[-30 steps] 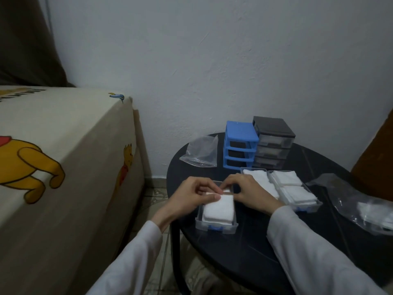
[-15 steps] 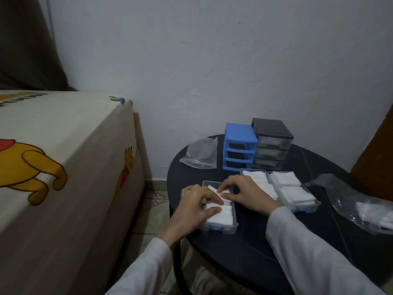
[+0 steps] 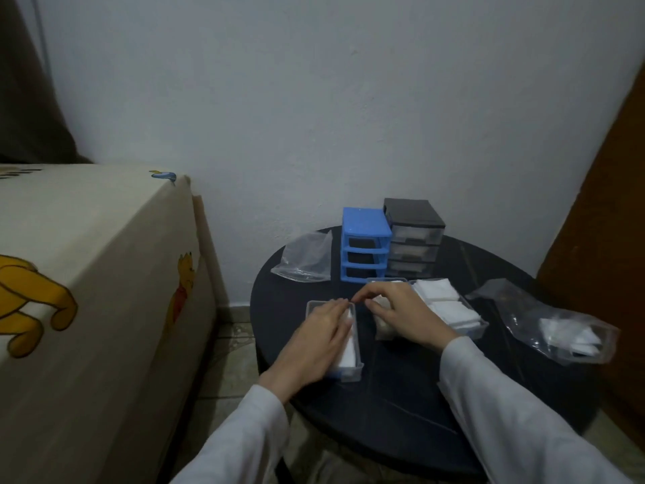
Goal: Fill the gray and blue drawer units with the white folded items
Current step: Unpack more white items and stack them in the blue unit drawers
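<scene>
Head view of a round black table (image 3: pixel 401 406) standing against a pale wall. At the table's far edge stands a small blue plastic three-drawer unit (image 3: pixel 364 249), its three slots dark; touching its right side is a dark gray three-drawer unit (image 3: pixel 413 241) with translucent drawers in place. In front of the blue unit and toward the table's left edge lies a clear plastic drawer (image 3: pixel 350 370) packed with white folded items (image 3: pixel 349 351); the left hand (image 3: pixel 314 344) lies flat on these, fingers straight and pressing down, grasping nothing. Directly in front of the blue unit the right hand (image 3: pixel 398 314) covers a second clear drawer (image 3: pixel 384 331) of white items; its fingers are curled, the fingertips near the first drawer's far corner, but whether they pinch anything cannot be told. To the right of that hand, in front of the gray unit, a third clear drawer (image 3: pixel 474 330) holds two stacks of white folded squares (image 3: pixel 443 302). Left of the blue unit lies a crumpled empty clear plastic bag (image 3: pixel 305 256); at the table's right edge, well apart from the blue unit, a second clear bag (image 3: pixel 544 319) contains more white folded pieces. Left of the table is a bed (image 3: pixel 87 274) with a cream cartoon-bear cover.
</scene>
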`<action>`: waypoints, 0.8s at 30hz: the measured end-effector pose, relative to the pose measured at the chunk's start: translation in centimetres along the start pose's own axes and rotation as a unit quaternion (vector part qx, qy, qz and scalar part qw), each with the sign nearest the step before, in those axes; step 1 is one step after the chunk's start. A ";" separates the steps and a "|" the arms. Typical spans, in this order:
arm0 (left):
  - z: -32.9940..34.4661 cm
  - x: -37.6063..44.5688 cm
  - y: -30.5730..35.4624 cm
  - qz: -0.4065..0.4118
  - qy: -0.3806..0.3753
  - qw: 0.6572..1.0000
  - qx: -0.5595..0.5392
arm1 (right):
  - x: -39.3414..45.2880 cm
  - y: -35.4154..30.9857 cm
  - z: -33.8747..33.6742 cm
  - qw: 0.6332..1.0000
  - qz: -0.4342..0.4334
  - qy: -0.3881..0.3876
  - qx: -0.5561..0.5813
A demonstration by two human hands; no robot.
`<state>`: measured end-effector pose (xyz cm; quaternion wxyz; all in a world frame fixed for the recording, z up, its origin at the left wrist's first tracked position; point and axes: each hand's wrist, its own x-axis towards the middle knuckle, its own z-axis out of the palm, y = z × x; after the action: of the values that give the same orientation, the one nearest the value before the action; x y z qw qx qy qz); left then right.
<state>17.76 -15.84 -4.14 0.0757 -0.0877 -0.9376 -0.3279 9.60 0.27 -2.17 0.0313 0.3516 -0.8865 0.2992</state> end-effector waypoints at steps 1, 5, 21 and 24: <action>0.4 0.2 0.2 -0.005 -0.025 0.999 0.023 | -0.5 0.3 -0.5 1.000 0.003 0.008 0.000; 1.5 0.8 0.2 -0.010 -0.093 0.987 0.130 | -3.0 1.9 -3.3 0.998 0.035 0.054 -0.010; 2.3 4.0 4.8 0.070 0.101 0.985 0.121 | -15.9 10.4 -12.9 0.904 0.322 0.266 -0.095; 4.2 4.7 8.5 0.115 0.095 0.988 0.044 | -17.3 11.4 -12.9 0.898 0.335 0.273 -0.088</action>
<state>14.69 -6.12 -1.35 0.2053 -0.1603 -0.9233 -0.2823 13.25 24.46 -1.99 0.2007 -0.0653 -0.9312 0.2973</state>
